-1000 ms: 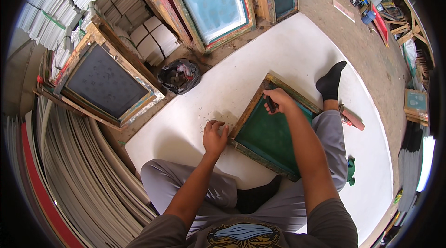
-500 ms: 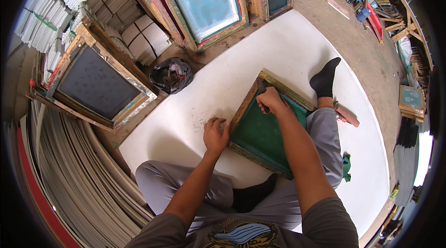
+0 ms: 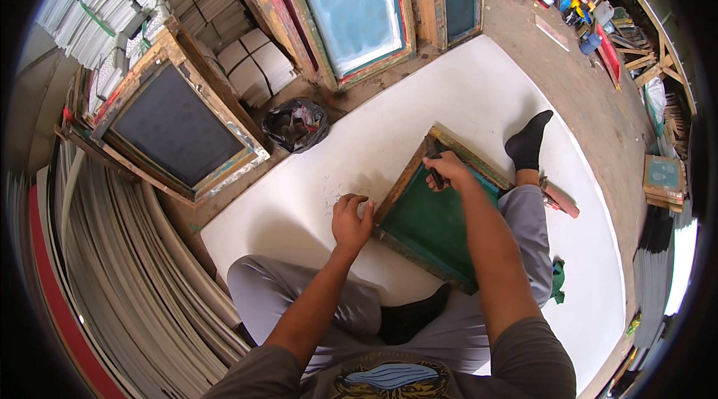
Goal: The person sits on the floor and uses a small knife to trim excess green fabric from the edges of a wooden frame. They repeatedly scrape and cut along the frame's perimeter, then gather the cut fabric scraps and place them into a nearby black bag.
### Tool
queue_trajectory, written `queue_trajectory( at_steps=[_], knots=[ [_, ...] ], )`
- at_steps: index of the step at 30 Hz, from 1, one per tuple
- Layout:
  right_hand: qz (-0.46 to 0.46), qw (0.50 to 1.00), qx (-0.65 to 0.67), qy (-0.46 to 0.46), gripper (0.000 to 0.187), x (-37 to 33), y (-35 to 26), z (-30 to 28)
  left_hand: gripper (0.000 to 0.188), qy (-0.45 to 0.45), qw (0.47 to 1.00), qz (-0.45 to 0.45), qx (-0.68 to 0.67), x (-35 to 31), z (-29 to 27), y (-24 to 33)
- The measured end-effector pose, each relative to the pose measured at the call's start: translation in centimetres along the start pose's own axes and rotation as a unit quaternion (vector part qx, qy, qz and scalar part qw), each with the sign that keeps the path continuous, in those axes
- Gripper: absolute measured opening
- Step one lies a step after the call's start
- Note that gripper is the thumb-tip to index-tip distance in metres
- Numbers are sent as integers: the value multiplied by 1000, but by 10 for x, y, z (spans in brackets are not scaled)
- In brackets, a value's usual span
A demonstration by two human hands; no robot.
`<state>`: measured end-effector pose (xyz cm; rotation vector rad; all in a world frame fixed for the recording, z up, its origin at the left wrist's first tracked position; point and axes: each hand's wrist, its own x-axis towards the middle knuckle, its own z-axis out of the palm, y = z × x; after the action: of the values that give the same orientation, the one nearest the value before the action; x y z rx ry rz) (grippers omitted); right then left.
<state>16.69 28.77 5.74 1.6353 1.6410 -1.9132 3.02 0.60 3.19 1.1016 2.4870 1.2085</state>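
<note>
Mostly, the scene matches half a second ago, but the view has shifted, so the wooden frame (image 3: 404, 182) with its green mesh (image 3: 430, 231) sits slightly lower and further right in the picture. The right hand (image 3: 448, 169) is at the frame's far end as before, now a touch closer to the top corner, and the left hand (image 3: 351, 221) shows a slightly clearer gap between its thumb and the frame's side. The right fingers are curled closed around a dark tool (image 3: 431, 148), one end of which sticks out past them over the rail near that corner; whether it touches the wood cannot be told. The left fingers are loosely bent and partly spread, with nothing visible in them, just beside the frame's left corner; whether their tips touch the white board (image 3: 486, 85) is unclear. Small dark bits (image 3: 336, 201) are scattered on the board by those fingertips. The frame lies aslant between the person's legs, its right side by the right leg (image 3: 527, 227). Beyond that leg are a red-handled tool (image 3: 561, 199) and a green scrap (image 3: 559, 281).
</note>
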Motion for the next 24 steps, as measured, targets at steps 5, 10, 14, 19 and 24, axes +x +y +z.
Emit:
queue_trajectory(
  at_steps=[5, 10, 14, 19, 24],
  knots=[
    [25, 995, -32, -87, 54, 11, -7, -22, 21, -9, 1000, -20, 10, -5, 1, -7],
    [41, 992, -40, -115, 54, 24, -12, -38, 20, -8, 1000, -13, -10, -7, 6, -7],
    [43, 991, -36, -120, 52, 28, -15, -40, 19, -16, 1000, -11, -8, -6, 9, -9],
    [44, 989, -44, -132, 52, 31, -16, -42, 19, -22, 1000, -13, -8, -5, 14, -9],
    [49, 989, -36, -135, 51, 34, -20, -43, 20, -25, 1000, -11, -15, -7, 18, -4]
  ],
)
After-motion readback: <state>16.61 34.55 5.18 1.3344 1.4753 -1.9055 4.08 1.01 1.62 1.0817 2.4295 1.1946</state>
